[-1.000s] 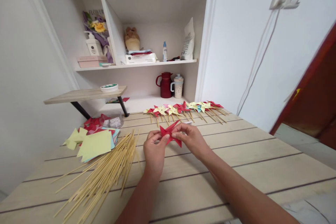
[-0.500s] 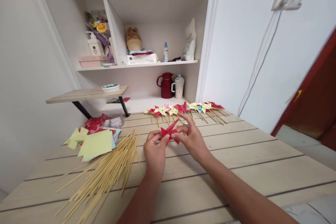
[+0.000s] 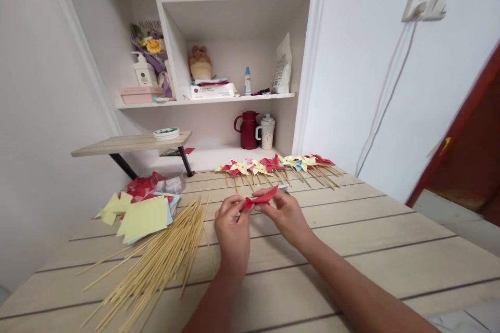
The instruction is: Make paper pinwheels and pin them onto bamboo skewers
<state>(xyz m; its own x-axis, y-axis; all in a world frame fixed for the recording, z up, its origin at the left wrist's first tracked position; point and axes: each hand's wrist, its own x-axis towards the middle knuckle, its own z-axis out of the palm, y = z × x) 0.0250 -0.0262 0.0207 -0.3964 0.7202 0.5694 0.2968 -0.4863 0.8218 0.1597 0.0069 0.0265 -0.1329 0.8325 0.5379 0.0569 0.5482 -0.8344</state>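
Note:
Between my two hands, above the middle of the table, is a red paper pinwheel (image 3: 264, 197), turned so that it shows nearly edge-on. My left hand (image 3: 234, 223) pinches its left side between thumb and fingers. On its right side, my right hand (image 3: 285, 214) grips the paper with thumb and fingertips. Beyond the hands lies a row of finished pinwheels (image 3: 260, 167) on sticks, in red, yellow and blue. A loose pile of thin wooden sticks (image 3: 164, 260) lies to the left of my left hand.
Left of the sticks are yellow paper sheets (image 3: 145, 217) and red paper pieces (image 3: 142, 187) beside a clear plastic box (image 3: 171, 184). A small raised stand (image 3: 113, 144) holds a round white container (image 3: 166, 133). A dark red jug (image 3: 249, 130) and a cup (image 3: 267, 132) stand at the back.
The red pinwheel has tilted from facing me to nearly edge-on. My right hand's raised fingers have come down around it. The view has shifted slightly upward.

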